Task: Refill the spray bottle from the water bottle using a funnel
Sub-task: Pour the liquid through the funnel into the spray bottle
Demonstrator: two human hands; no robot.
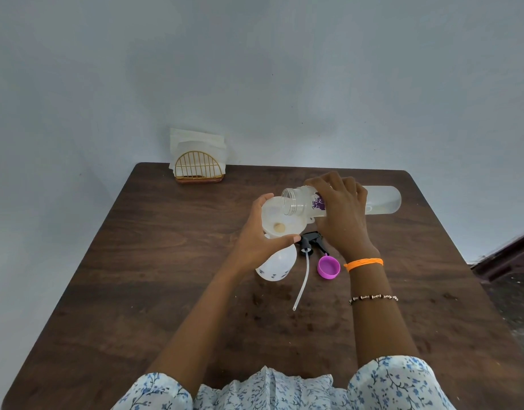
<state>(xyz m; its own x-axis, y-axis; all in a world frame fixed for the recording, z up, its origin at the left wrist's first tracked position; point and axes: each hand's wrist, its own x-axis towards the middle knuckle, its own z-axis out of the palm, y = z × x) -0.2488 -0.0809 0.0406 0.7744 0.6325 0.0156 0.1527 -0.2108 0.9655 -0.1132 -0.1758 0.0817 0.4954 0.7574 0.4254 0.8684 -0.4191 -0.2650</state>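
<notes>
A white funnel [274,220] sits in the neck of the translucent spray bottle [277,266], which stands near the table's middle. My left hand [254,238] grips the funnel's rim, thumb in front and fingers behind. My right hand [342,214] holds the clear water bottle [379,201] tipped almost flat, its open mouth over the funnel's right edge. The black spray head [311,241] with its long white tube lies on the table beside the spray bottle. The purple cap [328,267] lies upside down to the right of the tube.
A gold wire napkin holder [199,167] with white napkins stands at the far left edge of the dark wooden table [166,261]. A grey wall rises right behind the table. Dark floor shows beyond the table's right edge.
</notes>
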